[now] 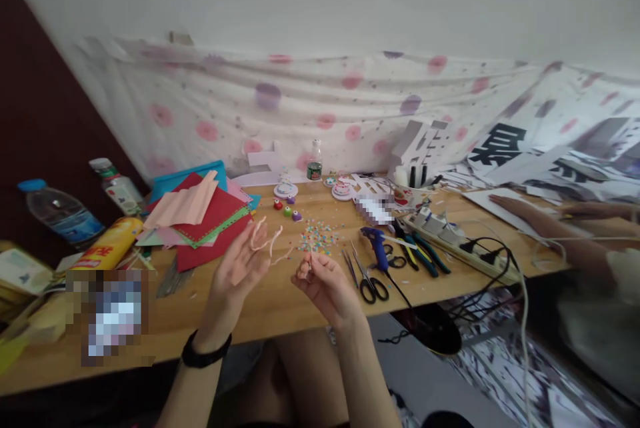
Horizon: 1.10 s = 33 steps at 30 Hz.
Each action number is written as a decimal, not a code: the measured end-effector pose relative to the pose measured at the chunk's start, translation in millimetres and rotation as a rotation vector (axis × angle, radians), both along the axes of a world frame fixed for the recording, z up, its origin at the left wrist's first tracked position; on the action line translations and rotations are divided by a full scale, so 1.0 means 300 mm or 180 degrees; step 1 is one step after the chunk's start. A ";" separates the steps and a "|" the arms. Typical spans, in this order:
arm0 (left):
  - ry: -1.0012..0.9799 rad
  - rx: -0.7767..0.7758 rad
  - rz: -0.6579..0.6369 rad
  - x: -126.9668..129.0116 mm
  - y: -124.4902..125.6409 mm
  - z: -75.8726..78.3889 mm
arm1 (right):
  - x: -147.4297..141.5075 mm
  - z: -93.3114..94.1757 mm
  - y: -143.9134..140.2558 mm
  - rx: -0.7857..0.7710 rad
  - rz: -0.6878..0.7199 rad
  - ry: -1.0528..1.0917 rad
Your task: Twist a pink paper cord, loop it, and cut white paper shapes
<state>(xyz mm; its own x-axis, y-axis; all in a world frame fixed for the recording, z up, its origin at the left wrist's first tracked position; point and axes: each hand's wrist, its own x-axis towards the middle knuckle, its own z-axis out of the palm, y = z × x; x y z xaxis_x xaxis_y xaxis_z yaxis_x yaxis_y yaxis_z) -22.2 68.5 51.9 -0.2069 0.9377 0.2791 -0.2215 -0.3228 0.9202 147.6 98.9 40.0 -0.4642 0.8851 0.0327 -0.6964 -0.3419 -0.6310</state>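
My left hand (239, 261) is raised above the wooden table (280, 308), palm up, with a thin pale pink cord (270, 241) looped over its fingers. The cord's other end runs to my right hand (320, 281), whose fingertips are pinched on it. A black band sits on my left wrist. A scatter of small coloured beads (317, 238) lies on the table just beyond both hands.
Coloured paper sheets (200, 215) lie at the left with two bottles (65, 215) and a yellow can (107, 245). Black scissors (370, 281), a blue glue gun (375, 245), pliers and a power strip (460, 241) lie to the right. Another person's arm (545, 225) rests at the far right.
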 end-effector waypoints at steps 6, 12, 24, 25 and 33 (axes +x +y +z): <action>0.0124 -0.0612 0.0533 0.051 -0.011 -0.080 | -0.015 0.003 -0.048 -0.0076 0.0030 0.0079; 0.1065 -0.0210 0.1872 0.076 -0.110 -0.092 | -0.037 -0.005 -0.073 -0.0117 -0.0042 0.0050; 0.1121 -0.0587 0.0651 0.165 -0.176 0.009 | -0.057 0.029 -0.116 0.0155 -0.0224 -0.0477; 0.1091 -0.0575 0.0595 0.163 -0.174 0.007 | -0.060 0.030 -0.115 0.0154 -0.0256 -0.0511; 0.0723 -0.0659 0.0956 0.128 -0.165 0.016 | 0.001 0.068 -0.173 0.0636 0.0076 -0.1205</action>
<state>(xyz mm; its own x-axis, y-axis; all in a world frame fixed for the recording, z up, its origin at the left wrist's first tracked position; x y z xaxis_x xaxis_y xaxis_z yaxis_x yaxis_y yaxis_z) 16.2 18.9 56.9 -0.4345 0.8861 0.1613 0.0699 -0.1454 0.9869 147.9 47.1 60.4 -0.4966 0.8676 0.0258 -0.3962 -0.2001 -0.8961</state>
